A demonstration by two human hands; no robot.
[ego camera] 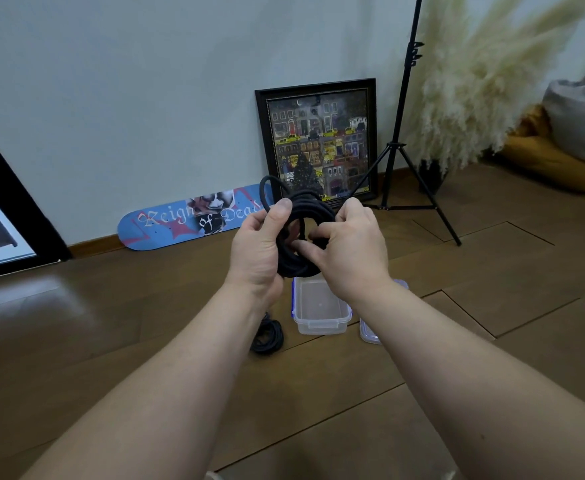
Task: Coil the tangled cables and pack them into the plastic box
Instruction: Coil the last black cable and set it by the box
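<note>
While raised, both hands [260,247] round coil [305,216]

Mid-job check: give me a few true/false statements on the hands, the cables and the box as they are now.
1. Both the left hand and right hand hold the black cable coil. True.
2. The plastic box has its lid on. False: it is open; the lid lies beside it on the floor.
3. A second cable bundle lies on the floor left of the box. True.
4. A cable is packed in the box. False: no cable shows in the part that is visible.
</note>
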